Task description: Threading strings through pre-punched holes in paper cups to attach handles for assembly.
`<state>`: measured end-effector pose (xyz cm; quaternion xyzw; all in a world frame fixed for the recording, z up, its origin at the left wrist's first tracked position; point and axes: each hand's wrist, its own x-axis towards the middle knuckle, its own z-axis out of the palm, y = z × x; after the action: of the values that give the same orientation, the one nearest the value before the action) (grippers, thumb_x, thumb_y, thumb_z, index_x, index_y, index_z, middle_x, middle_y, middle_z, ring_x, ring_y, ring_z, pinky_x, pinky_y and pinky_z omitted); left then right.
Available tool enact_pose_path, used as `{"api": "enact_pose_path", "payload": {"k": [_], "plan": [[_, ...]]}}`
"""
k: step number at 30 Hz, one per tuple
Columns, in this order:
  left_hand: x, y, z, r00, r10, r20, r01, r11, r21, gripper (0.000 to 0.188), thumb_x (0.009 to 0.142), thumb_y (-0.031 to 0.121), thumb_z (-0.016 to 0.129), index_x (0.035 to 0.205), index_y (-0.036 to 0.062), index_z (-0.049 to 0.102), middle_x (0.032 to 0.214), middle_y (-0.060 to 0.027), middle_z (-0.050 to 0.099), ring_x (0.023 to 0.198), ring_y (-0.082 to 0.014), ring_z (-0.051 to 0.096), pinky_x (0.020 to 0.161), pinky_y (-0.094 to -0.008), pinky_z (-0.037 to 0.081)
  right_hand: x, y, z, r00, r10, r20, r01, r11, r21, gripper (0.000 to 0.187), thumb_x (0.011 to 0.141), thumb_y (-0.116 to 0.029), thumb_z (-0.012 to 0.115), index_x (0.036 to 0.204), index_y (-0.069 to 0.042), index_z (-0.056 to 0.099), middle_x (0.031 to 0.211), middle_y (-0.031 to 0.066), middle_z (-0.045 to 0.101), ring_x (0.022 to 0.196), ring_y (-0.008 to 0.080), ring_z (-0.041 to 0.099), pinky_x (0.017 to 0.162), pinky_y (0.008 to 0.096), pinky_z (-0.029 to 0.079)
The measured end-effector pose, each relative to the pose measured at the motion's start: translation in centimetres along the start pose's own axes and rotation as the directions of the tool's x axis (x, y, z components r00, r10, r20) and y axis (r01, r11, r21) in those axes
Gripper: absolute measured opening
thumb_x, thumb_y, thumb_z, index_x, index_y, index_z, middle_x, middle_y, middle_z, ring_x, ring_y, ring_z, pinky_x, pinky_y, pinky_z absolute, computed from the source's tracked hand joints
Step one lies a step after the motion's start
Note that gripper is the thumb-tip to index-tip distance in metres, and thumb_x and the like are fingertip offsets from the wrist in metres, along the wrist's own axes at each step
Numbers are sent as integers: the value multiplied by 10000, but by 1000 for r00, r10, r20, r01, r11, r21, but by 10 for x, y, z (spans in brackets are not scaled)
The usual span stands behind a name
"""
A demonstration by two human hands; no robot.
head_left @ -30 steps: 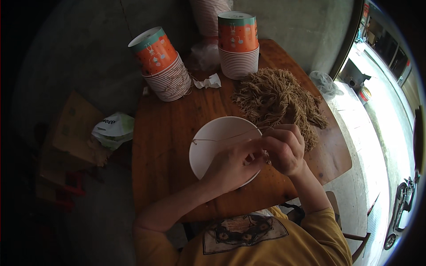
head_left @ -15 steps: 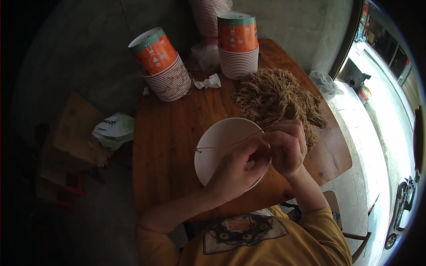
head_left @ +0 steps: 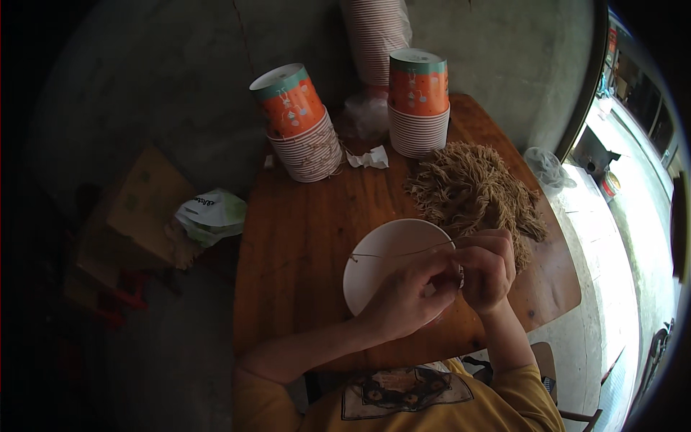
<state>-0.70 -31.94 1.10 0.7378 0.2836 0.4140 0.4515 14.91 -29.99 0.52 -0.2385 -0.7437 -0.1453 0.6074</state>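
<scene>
Both hands meet over the right side of a white round bowl or tub (head_left: pixel 368 277), close to me on the table. My left hand (head_left: pixel 414 295) has its thumb and fingers pinched together. Against its fingertips, my right hand (head_left: pixel 488 270) is closed with curled fingers. A thin brown string (head_left: pixel 385 255) runs from between the hands leftward across the bowl's opening, with a small knot or kink at its free end. The exact grip on it is partly hidden by the fingers. Just beyond my right hand lies a tangled heap of brown strings (head_left: pixel 479 191).
Two upside-down stacks of orange-and-green paper tubs, the left stack (head_left: pixel 295 119) tilted and the right stack (head_left: pixel 419 101) upright, stand at the back. Crumpled white paper (head_left: pixel 368 158) lies between them. A wooden table (head_left: pixel 288 252) carries everything. Cardboard boxes (head_left: pixel 140 205) stand at left.
The whole scene has shifted right and down in the picture as my head moved. My hands stay together over the bowl with the string between them, in nearly the same pose.
</scene>
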Motion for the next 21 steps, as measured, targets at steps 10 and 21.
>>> {"api": "enact_pose_path", "payload": {"k": [10, 21], "plan": [[-6, -6, -14, 989, -103, 109, 73, 966, 249, 146, 857, 132, 583, 984, 62, 576, 839, -95, 626, 752, -227, 641, 652, -327, 503, 11, -2, 4, 998, -52, 19, 52, 998, -23, 216, 720, -89, 699, 913, -56, 605, 835, 69, 620, 746, 232, 592, 620, 315, 494], [-32, 23, -28, 909, -354, 218, 349, 935, 64, 266, 907, 295, 577, 990, 43, 563, 876, -132, 629, 799, -287, 643, 690, -365, 502, 33, 15, 24, 923, 348, -167, -284, 905, 316, 105, 863, 67, 537, 935, 0, 573, 832, 89, 559, 628, 123, 514, 550, 236, 415]]}}
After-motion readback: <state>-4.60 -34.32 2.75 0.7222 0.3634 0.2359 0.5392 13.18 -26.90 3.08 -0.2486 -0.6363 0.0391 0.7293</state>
